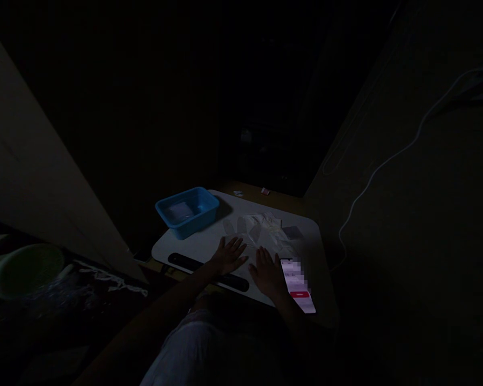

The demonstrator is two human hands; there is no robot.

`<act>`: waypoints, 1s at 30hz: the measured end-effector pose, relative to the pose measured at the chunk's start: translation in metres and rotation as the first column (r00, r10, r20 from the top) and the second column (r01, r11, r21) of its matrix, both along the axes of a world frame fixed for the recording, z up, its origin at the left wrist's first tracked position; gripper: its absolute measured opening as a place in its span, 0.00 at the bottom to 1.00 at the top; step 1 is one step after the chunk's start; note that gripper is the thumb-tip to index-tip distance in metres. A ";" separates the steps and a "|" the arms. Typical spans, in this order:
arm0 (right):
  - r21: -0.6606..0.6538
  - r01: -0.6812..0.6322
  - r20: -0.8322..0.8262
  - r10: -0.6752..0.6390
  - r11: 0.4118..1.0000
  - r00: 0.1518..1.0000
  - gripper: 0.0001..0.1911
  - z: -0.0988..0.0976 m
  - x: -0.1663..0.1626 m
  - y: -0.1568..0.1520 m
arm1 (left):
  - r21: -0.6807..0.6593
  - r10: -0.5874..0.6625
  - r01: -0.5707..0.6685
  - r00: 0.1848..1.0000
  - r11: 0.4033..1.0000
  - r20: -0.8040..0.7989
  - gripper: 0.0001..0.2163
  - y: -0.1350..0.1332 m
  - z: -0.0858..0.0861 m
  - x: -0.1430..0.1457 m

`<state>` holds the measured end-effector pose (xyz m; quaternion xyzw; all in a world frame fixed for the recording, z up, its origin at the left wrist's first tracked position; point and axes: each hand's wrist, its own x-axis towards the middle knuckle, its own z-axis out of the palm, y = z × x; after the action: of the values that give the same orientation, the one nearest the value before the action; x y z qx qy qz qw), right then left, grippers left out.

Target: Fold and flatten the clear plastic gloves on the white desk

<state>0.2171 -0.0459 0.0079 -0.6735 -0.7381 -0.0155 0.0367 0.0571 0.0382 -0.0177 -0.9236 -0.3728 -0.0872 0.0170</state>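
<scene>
"What do my hands have on the feed?"

"Nothing gripped that I can see. My left hand [228, 256] is palm down over the small table [165, 251], fingers spread apart. My right hand [268, 273] is also palm down, its fingers a little apart."

"And the plastic?"

"The crumpled clear plastic [265, 221] lies on the table just beyond my fingertips. Its long axis seems to run left to right, across the way the right fingers point. I judge the right hand nearer to the crumpled bulk, the left nearer to the flatter end. Too dark to tell whether either touches it."

"Anything crowding me?"

"The lit phone [299, 284] lies just beside the right hand, on its outer side. The blue tub [201, 221] stands beyond the left hand, off to the left, with something pale inside."
</scene>
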 end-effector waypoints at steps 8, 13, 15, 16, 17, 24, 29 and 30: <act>0.067 -0.055 0.033 0.053 0.996 0.998 0.29 0.017 -0.011 0.004 | 0.050 -0.017 0.016 1.000 0.999 0.018 0.24 -0.002 0.002 -0.001; 0.015 -0.128 0.002 0.128 0.992 0.992 0.27 0.007 -0.013 0.019 | 0.048 -0.016 0.016 1.000 0.999 0.013 0.22 -0.003 0.005 -0.001; 0.030 -0.110 0.009 0.110 0.993 0.994 0.27 0.001 -0.009 0.019 | 0.050 0.000 -0.002 1.000 0.999 0.027 0.21 -0.003 0.005 0.000; 0.043 -0.096 0.017 0.095 0.994 0.995 0.28 -0.001 -0.007 0.018 | 0.050 0.003 -0.005 0.999 0.999 0.034 0.21 -0.004 0.005 0.000; 0.058 -0.078 0.025 0.077 0.995 0.997 0.28 -0.002 -0.005 0.016 | 0.050 0.002 -0.004 0.999 0.999 0.039 0.21 -0.004 0.005 0.000; 0.095 0.071 0.069 -0.078 0.993 0.995 0.31 0.005 -0.007 0.008 | 0.060 -0.023 0.020 0.998 0.998 0.051 0.21 -0.005 0.007 0.000; 0.103 -0.058 0.048 0.053 0.993 0.997 0.30 0.004 -0.010 0.015 | 0.051 -0.021 0.018 0.998 0.999 0.062 0.21 -0.003 0.002 -0.001; 0.098 -0.091 0.043 0.087 0.991 0.995 0.29 0.002 -0.011 0.016 | 0.056 -0.025 0.021 0.998 0.998 0.063 0.21 -0.002 0.001 -0.001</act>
<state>0.2063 -0.0297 0.0103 -0.6369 -0.7662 -0.0639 0.0567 0.0564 0.0359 -0.0165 -0.9238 -0.3599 -0.1270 0.0295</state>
